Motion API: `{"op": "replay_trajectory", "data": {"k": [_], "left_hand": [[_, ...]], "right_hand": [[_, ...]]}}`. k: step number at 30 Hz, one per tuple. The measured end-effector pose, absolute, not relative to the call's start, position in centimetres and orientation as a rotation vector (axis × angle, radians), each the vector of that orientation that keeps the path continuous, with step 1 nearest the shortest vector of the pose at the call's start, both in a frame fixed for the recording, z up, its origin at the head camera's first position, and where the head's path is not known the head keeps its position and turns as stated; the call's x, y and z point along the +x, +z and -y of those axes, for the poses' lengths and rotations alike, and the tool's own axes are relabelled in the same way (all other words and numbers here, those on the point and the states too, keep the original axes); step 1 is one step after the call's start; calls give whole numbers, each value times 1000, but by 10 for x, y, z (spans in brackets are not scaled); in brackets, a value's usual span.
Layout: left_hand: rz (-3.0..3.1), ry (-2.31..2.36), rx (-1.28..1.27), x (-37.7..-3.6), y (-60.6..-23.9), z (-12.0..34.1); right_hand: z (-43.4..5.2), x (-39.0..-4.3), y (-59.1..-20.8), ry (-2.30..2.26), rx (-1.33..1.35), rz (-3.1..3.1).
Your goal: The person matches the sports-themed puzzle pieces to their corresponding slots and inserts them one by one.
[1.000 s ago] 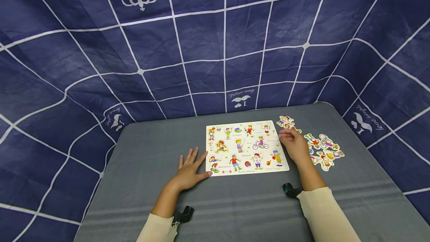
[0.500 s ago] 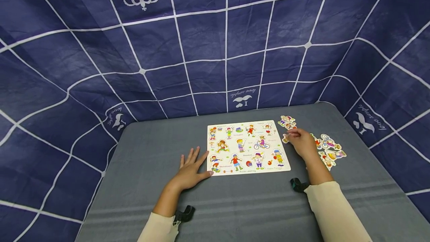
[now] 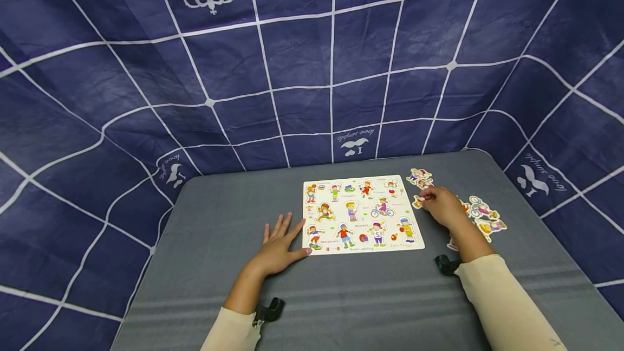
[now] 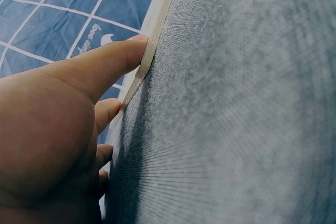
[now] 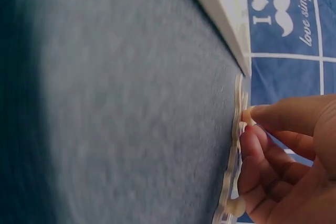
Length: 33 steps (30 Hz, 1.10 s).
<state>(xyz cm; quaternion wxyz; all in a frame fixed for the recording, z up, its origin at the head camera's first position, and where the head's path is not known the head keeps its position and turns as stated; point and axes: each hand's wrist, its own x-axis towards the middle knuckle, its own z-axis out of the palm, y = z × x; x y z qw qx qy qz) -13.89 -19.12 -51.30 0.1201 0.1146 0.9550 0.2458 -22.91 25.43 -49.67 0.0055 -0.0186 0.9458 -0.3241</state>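
Note:
A white peg puzzle board [image 3: 363, 215] printed with children playing sports lies on the grey table. My left hand [image 3: 275, 251] rests spread at its near left corner, thumb and a fingertip touching the edge; the left wrist view shows the thumb against the board's pale side [image 4: 152, 51]. Beyond the right edge, my right hand [image 3: 443, 207] is low over loose pieces. Its thumb and fingers pinch the small knob [image 5: 248, 115] of a puzzle piece [image 3: 417, 202]; the fingers partly cover that piece.
Two more cut-out pieces [image 3: 419, 176] lie by the board's far right corner. Several others [image 3: 482, 210] are clustered right of my right hand, partly hidden by the forearm. A blue cloth with white lines [image 3: 302, 112] hangs behind the table.
My right hand has moved right, away from the board's edge, uncovering the small piece now at its fingertips. The left hand has stayed at the board; the head view shifted slightly.

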Motion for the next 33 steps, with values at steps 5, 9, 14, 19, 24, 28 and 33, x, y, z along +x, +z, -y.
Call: {"op": "replay_trajectory", "data": {"k": [5, 9, 14, 19, 24, 28, 33], "left_hand": [[-2794, 722, 341, -139, -513, 191], [-2786, 728, 340, -138, -512, 191], [-2790, 729, 341, -138, -513, 191], [-2794, 725, 338, -138, -514, 191], [-2793, 728, 335, -138, -514, 191], [-2788, 731, 327, -138, -514, 191], [-2794, 726, 337, -138, -513, 191]], "right_hand": [[-259, -232, -498, -963, -137, -2968], [-261, -233, -497, -919, -231, -2992], [-263, -233, -497, -889, -329, -3023], [-264, -235, -497, -887, -388, -3027], [-264, -236, -498, -875, -403, -3027], [-264, -236, -499, -865, -405, -3027], [-265, -236, -498, -890, -402, -3034]]}}
